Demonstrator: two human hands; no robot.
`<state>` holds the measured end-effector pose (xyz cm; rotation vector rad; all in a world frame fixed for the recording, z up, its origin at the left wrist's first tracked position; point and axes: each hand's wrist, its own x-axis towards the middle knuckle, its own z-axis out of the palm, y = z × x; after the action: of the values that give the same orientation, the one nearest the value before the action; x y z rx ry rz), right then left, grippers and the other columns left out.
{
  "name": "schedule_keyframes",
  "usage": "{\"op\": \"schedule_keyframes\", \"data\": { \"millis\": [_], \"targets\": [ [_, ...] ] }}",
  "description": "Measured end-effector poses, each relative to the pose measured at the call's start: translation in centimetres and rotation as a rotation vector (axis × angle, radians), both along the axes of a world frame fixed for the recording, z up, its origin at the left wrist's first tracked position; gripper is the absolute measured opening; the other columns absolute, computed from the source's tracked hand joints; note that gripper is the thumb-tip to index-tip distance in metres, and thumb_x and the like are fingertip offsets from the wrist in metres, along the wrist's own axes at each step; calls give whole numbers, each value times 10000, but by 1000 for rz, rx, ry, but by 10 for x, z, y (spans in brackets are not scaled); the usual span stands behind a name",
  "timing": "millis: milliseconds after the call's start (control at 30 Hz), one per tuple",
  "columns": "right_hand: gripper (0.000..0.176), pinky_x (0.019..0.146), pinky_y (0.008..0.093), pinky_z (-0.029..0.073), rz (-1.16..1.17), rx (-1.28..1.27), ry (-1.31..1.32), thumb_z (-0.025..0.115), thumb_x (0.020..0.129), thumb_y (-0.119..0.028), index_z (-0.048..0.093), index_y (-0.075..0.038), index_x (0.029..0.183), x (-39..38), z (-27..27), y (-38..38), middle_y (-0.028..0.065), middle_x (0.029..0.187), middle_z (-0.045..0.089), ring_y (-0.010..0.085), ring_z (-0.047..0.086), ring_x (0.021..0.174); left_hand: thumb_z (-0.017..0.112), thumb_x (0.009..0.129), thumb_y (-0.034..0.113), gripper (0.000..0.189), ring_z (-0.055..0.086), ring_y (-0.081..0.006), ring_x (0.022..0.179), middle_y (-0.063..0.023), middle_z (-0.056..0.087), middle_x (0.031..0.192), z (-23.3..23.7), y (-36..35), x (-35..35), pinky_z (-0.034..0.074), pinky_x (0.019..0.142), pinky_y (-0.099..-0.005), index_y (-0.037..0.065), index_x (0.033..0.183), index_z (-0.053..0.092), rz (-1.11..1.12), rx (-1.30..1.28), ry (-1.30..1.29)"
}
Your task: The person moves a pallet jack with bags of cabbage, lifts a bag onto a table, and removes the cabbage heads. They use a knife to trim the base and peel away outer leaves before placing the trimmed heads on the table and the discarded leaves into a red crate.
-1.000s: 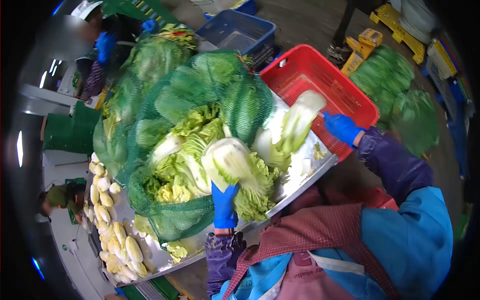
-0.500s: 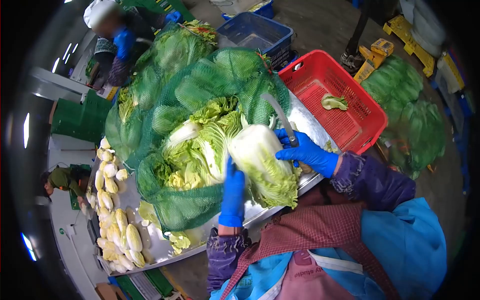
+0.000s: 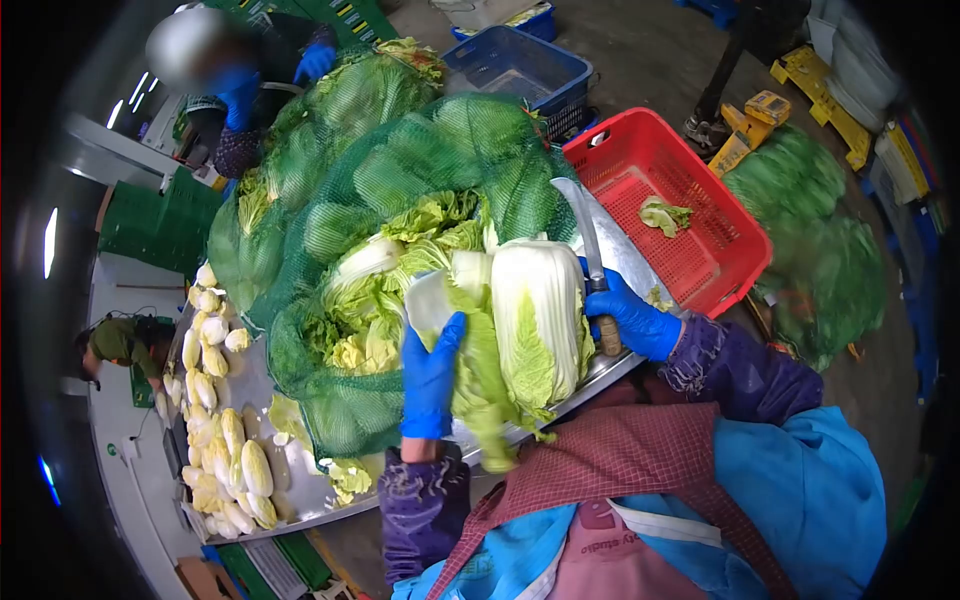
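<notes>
A napa cabbage (image 3: 535,310) with a thick white base stands tilted at the near edge of the metal table, its leafy end toward me. My left hand (image 3: 430,375) grips a loose cabbage leaf (image 3: 475,365) just left of the head; the leaf's lower end is blurred. In my right hand (image 3: 635,315) is a knife (image 3: 580,225), its curved blade pointing up and away. That hand rests against or close beside the cabbage's right side; some fingers are hidden. Beyond my left hand, an opened green mesh sack (image 3: 345,410) holds more cabbages and leaves.
Trimmed pale cabbage hearts (image 3: 230,455) lie along the metal table's (image 3: 300,490) left end. Full mesh sacks (image 3: 390,170) are piled behind. A red crate (image 3: 690,210) with a leaf piece stands right, a blue crate (image 3: 530,75) farther back. A co-worker in blue gloves (image 3: 237,95) stands far left.
My left hand has moved left, drawing a leaf away from the cabbage. The cabbage now stands straighter, with more white showing. My right hand still holds the knife, nearly in place.
</notes>
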<state>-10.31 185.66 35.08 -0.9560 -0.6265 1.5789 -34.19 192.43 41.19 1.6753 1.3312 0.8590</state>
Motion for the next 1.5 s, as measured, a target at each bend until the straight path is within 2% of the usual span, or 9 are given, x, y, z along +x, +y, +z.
{"op": "schedule_keyframes", "data": {
  "millis": [33,100,167,233,433,667,733,967,1500],
  "targets": [
    [505,585,215,466,-4,0,-1,535,680,-53,439,-30,1176,2,-7,-3,34,874,554,103,547,676,660,772,186,711,401,-223,1162,-133,369,1314,-6,10,-6,360,944,-334,-13,1329,264,-12,444,325],
    [511,660,235,480,-49,-12,25,536,677,-46,440,-35,1179,8,-4,-4,50,915,557,115,563,758,686,734,180,824,306,-245,1235,-136,274,1375,1,11,-7,288,1001,-365,13,1367,185,145,665,632],
    [559,752,263,473,-87,7,61,540,675,-45,413,-35,1220,1,-2,-5,59,978,561,149,565,849,749,666,233,981,236,-271,1284,-226,187,1397,3,-12,15,200,1054,-356,-4,1373,111,-93,-34,-35],
    [610,828,283,446,-194,342,-413,555,669,-51,383,-26,1253,-7,-2,-1,66,1039,557,182,551,935,798,594,220,1063,275,-273,1260,-204,216,1388,4,-33,58,239,1036,-364,3,1371,107,-325,-51,-241],
    [608,697,337,482,-17,290,-822,563,674,-99,395,-96,1257,12,30,-6,168,922,596,264,621,792,818,534,159,1047,352,-252,1192,-150,323,1309,-20,-35,69,288,1008,-352,7,1346,175,-139,51,-226],
    [413,586,289,479,52,313,-1203,597,736,-122,536,-103,1144,82,22,40,84,787,614,223,591,624,788,550,198,933,395,-230,1153,-120,400,1248,-44,-33,38,316,987,-345,16,1311,279,-280,-418,-497],
    [379,567,285,472,-149,778,-1509,634,741,-166,552,-113,1107,81,28,37,66,761,589,200,587,632,780,549,151,885,439,-229,1115,-115,445,1206,-45,-37,33,351,961,-345,9,1288,315,-226,-520,-546],
    [170,486,346,449,300,821,-1490,592,748,-161,537,-139,908,44,60,-9,65,695,540,247,569,591,782,555,125,845,480,-213,1064,-111,475,1178,-28,-37,18,405,906,-334,5,1267,341,-194,-584,-510],
    [65,442,356,443,295,956,-1569,536,726,-153,483,-116,719,35,49,-16,69,581,494,246,554,538,812,533,230,877,450,-225,1103,-119,469,1189,-20,-62,28,356,947,-346,5,1247,356,-400,-612,-311]
  ]
}}
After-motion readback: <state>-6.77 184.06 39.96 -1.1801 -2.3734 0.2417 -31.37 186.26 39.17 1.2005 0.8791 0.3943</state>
